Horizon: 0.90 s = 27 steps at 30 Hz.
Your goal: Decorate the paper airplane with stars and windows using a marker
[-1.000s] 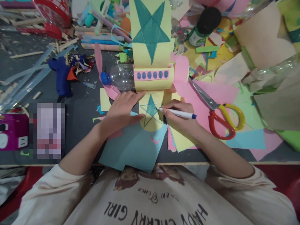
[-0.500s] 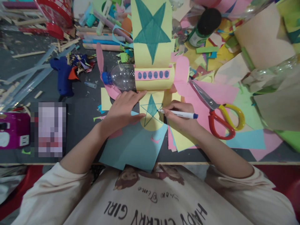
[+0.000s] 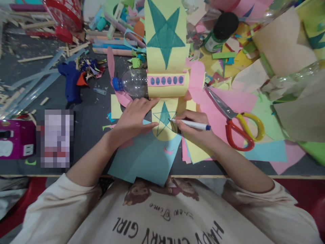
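My right hand (image 3: 194,123) grips a white marker (image 3: 193,124) with a dark blue end. Its tip touches a star outline (image 3: 164,118), partly coloured teal, on the lower yellow paper wing (image 3: 166,134). Fingers apart, my left hand (image 3: 137,115) lies flat at the wing's left edge. Above both hands rests a plane-like model: a clear plastic bottle (image 3: 133,83) with a blue cap (image 3: 117,83), wrapped in yellow paper (image 3: 167,91). A pink strip (image 3: 167,80) with blue ovals runs along it. The upper wing (image 3: 166,62) carries a filled teal star. Blue paper (image 3: 142,156) lies under the lower wing.
Scissors (image 3: 237,127) with red and yellow handles lie on coloured paper at right. A blue glue gun (image 3: 71,83) is at left, near a purple box (image 3: 17,139) and a blurred-out rectangle (image 3: 55,139). Behind stand a black-capped bottle (image 3: 222,32) and several markers (image 3: 114,45).
The marker tip has shifted slightly left within the star, and its back end has dipped a little. My left hand stays in place on the wing.
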Motion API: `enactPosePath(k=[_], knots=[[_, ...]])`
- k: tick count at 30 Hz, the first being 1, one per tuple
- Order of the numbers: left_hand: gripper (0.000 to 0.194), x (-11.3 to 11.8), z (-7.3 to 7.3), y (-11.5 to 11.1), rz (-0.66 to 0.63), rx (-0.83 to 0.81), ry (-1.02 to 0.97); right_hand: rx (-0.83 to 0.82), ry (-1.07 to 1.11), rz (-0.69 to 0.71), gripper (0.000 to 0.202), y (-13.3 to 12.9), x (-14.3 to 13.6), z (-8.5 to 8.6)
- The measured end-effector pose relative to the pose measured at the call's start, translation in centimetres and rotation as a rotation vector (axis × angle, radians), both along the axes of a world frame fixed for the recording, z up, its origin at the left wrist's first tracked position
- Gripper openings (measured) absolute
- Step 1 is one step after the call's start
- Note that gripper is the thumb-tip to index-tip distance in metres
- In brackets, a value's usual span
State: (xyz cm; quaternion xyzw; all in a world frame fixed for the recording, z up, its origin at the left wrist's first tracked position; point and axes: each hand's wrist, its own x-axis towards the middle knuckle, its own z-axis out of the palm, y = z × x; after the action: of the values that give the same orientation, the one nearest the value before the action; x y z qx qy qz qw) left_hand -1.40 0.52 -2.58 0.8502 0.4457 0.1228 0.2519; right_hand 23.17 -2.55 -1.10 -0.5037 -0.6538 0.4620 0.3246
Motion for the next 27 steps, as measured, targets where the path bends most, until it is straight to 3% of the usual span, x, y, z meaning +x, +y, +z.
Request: enactPosePath(k=[8,12,18,21,27], knots=[[0.081,-0.1,0.5,-0.4,-0.090,0.082,0.050,-0.004,0.185,-0.150,0.020,0.6,0.3,-1.0],[0.068,-0.3,0.4,-0.6,-0.122,0.176,0.102,0.049,0.162,-0.067,0.023,0.4,0.2,-0.4],[0.065,-0.3,0.2,-0.6,-0.140,0.240,0.112,-0.073,0.156,0.005,0.022,-0.8,-0.8,0.0],[0.063,-0.3,0.2,-0.6,-0.139,0.222,0.076,-0.072,0.115,0.073,0.014,-1.2,-1.1,-0.2],[0.060,-0.3,0.3,-0.5,-0.118,0.162,0.026,-0.071,0.080,0.047,0.015,-1.2,-0.9,-0.5]])
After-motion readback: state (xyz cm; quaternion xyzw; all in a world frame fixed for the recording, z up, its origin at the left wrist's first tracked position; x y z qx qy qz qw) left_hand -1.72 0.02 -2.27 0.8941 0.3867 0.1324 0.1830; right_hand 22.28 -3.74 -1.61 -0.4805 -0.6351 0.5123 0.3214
